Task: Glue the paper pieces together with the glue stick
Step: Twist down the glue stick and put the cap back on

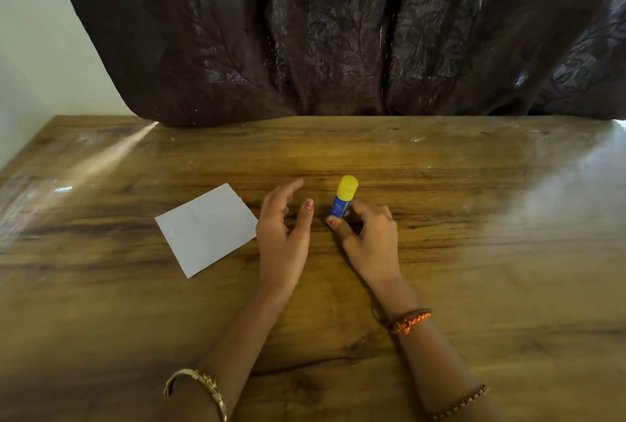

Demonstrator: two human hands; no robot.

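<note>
A blue glue stick (342, 198) with a yellow cap on stands upright near the middle of the wooden table (474, 252). My right hand (367, 238) is closed around its lower blue body. My left hand (284, 232) hovers just left of the stick with fingers spread, holding nothing. A white rectangular piece of paper (206, 228) lies flat on the table, its right corner next to my left hand. I cannot tell whether it is one sheet or more.
A dark patterned curtain (338, 32) hangs along the table's far edge. A pale wall (34, 49) is at the left. Glare streaks the tabletop at the left and right.
</note>
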